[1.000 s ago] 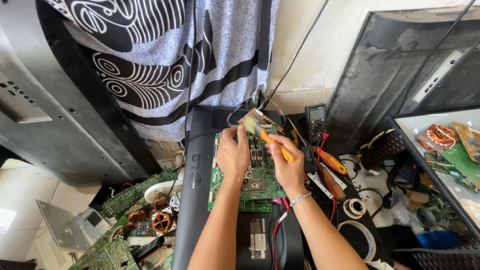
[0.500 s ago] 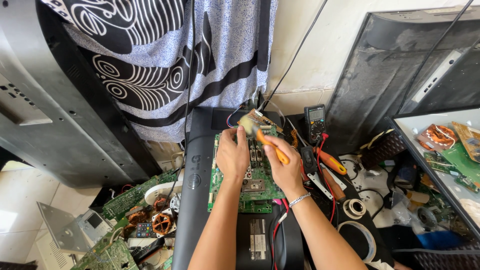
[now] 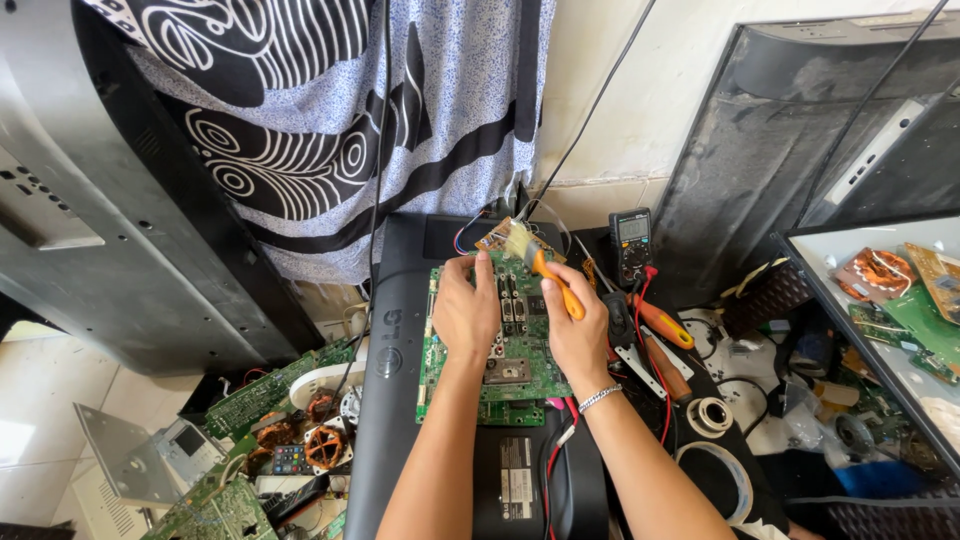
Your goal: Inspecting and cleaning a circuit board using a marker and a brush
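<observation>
Item: board (image 3: 500, 350), green, lying flat on the back of a black monitor (image 3: 400, 400); all places below are given from the board.

Left hand (image 3: 465, 310): we are pressing it down on the board's upper left part, fingers together on the top edge; whether anything is pinched under them we cannot tell.

Right hand (image 3: 578, 335): we are resting it on the board's right side, grip clamped on the orange handle of a brush (image 3: 540, 262), bristles touching the board's top edge beside a small brown board (image 3: 497, 236).

Risks, as we judge them: the bristles may be catching small parts or the red and blue wires at the top edge and tugging them loose, if we are pushing too hard; the board may be sliding off the monitor, if the left hand is easing up.

Around:
- meter (image 3: 630, 245), up and right, near.
- orange screwdriver (image 3: 660, 322), just right.
- red leads (image 3: 560, 440), trailing out below, close under the right wrist and likely to snag it.
- tape roll (image 3: 710, 415), lower right.
- scrap boards (image 3: 260, 395) and copper coils (image 3: 325, 445), lower left, on the floor.
- patterned cloth (image 3: 350, 130), hanging above.
</observation>
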